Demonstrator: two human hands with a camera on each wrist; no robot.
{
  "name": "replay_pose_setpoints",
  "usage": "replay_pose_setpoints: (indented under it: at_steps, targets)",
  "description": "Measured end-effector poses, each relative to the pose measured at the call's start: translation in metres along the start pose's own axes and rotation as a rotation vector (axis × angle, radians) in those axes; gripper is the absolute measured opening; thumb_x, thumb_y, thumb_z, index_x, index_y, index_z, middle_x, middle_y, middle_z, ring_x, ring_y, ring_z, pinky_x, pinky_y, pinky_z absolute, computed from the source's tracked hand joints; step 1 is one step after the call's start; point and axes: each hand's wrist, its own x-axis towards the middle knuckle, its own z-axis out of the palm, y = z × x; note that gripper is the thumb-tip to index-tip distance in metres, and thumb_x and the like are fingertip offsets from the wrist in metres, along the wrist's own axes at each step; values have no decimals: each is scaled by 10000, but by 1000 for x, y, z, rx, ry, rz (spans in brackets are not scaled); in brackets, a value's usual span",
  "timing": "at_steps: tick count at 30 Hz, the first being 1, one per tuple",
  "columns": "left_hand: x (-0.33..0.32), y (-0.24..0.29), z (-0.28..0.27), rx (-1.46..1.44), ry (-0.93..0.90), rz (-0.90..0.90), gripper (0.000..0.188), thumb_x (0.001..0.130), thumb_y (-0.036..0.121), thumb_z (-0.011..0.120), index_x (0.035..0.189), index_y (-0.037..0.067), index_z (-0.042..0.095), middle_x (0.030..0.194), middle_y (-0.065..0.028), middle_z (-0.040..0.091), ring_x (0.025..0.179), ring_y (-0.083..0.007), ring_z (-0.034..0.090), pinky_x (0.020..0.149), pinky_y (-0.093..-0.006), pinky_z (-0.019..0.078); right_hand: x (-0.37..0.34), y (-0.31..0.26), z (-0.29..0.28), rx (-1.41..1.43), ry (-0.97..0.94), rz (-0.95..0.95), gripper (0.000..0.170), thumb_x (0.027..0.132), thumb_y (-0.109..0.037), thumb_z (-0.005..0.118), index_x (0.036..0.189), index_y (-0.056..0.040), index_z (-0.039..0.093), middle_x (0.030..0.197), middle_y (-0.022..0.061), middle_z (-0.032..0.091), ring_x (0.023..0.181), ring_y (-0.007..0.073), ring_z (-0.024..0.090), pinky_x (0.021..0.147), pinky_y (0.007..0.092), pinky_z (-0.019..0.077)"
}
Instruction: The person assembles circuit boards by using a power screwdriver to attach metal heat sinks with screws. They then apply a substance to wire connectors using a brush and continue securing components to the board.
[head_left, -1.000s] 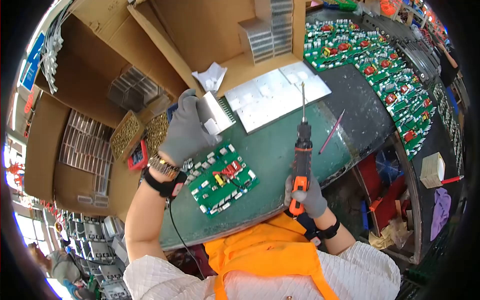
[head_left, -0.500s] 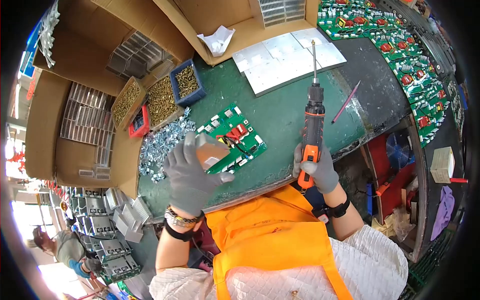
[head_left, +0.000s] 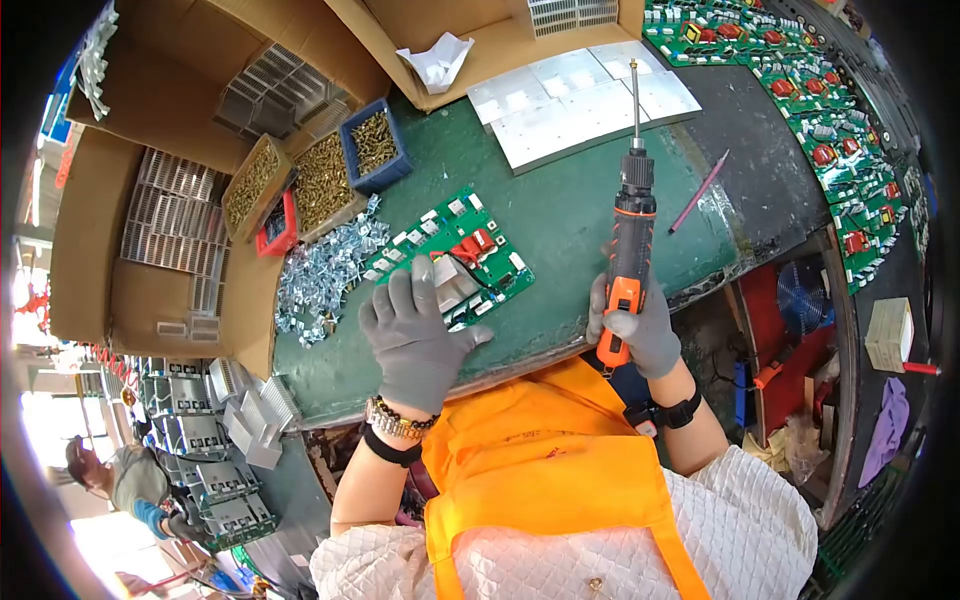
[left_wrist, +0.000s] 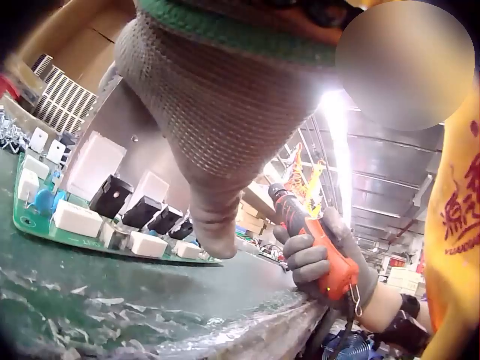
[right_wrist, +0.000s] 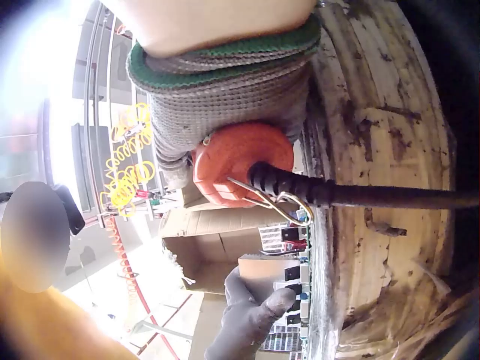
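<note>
In a grey glove, the left hand holds a metal plate against the near-left part of a green circuit board. The left wrist view shows the plate standing beside black components and white blocks on the board. My right hand, also gloved, grips an orange and black electric screwdriver, its bit pointing away with a small brass-coloured tip. The right wrist view has the tool's orange end with its cable.
Blue bin and trays of brass screws stand at the left, beside a pile of metal clips. White-topped plates lie at the back, a pencil at the right. Cardboard boxes and rows of circuit boards flank the table.
The left hand has brought the metal plate from the back of the table down to the circuit board. The right hand still grips the screwdriver, now slightly higher in view than a second ago.
</note>
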Motion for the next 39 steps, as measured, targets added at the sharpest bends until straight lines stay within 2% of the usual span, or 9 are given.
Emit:
replay_pose_setpoints:
  at_steps: [12,22,25,28,31,32,39]
  targets:
    - [-3,3,9,31,23,-1,1100,473,581,814,1359,88,389,1197,-111,496,1096,-304,490,918,-463,365,1,0,0,42,-23,6,841,703,-134,774,1414,-106,325,863,38,572,680,138,607,609,313,543]
    - [-11,10,16,86,50,-23,1102,441,510,847,1357,103,389,1128,-71,479,1037,-273,491,883,-436,377,1,-4,4,20,-6,38,839,699,-103,765,1414,-80,326,873,46,578,683,145,610,607,311,540]
    - [-11,9,16,81,87,-10,1089,442,493,850,1352,104,396,1115,-70,474,1043,-276,483,886,-441,375,4,-9,13,-104,-10,87,830,706,-67,747,1415,-58,315,892,52,588,688,142,612,604,306,538]
    - [-12,11,18,72,92,-20,1080,447,487,849,1351,100,402,1121,-73,473,1054,-281,476,899,-448,370,6,-16,35,-234,47,183,723,719,-45,746,1348,-38,389,989,69,596,698,137,609,600,296,533]
    - [-11,11,19,52,101,-35,1080,449,487,847,1353,96,403,1125,-72,471,1061,-283,470,913,-454,363,7,-6,39,-344,73,250,756,700,-95,797,1341,-29,403,1044,83,590,754,128,598,656,284,528]
    - [-11,11,19,69,102,-35,1080,451,491,844,1354,93,403,1127,-70,471,1061,-282,469,915,-454,362,8,0,38,-414,67,194,832,676,-144,838,1359,-2,385,1043,78,584,823,120,576,728,277,514]
    - [-11,11,18,80,86,-49,1050,478,538,809,1345,90,422,1128,-64,473,1051,-262,467,901,-442,363,3,1,64,-555,68,219,827,678,-181,840,1339,36,392,1009,61,576,884,131,562,786,288,495]
